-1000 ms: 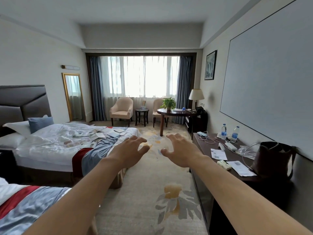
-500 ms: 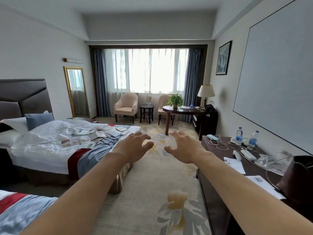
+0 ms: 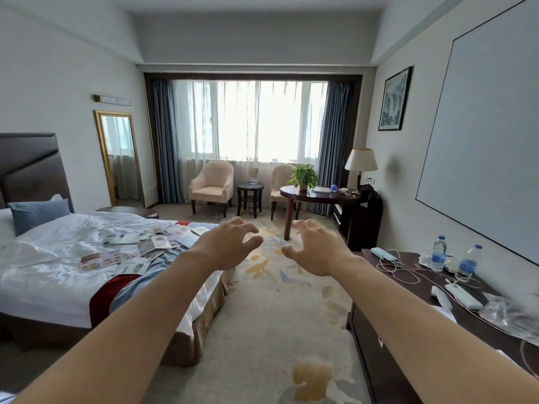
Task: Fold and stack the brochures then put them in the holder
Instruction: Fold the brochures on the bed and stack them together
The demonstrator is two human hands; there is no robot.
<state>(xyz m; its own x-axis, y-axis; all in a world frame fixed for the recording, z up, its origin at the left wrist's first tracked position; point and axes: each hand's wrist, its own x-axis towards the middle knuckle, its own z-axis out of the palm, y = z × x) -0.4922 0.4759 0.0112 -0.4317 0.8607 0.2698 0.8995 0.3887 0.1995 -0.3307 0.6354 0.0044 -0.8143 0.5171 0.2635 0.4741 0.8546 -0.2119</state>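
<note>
Several colourful brochures (image 3: 131,247) lie scattered and unfolded on the white bedding of the bed (image 3: 58,275) at left. A clear holder (image 3: 254,175) with a brochure in it stands on the small round side table (image 3: 250,186) by the window. Both my arms stretch forward over the carpet. My left hand (image 3: 226,246) hovers at the bed's foot corner, right of the brochures, fingers loosely curled and empty. My right hand (image 3: 316,247) hangs beside it, also loosely curled, holding nothing.
A long dark dresser (image 3: 437,325) runs along the right wall with water bottles (image 3: 438,253), cables and remotes. Two armchairs (image 3: 211,186), a round desk (image 3: 315,196) with a plant and a lamp stand near the window. Patterned carpet (image 3: 262,330) lies between bed and dresser.
The view has advanced down the room toward the window; bed and dresser are closer. Both hands stay outstretched, loosely curled and empty.
</note>
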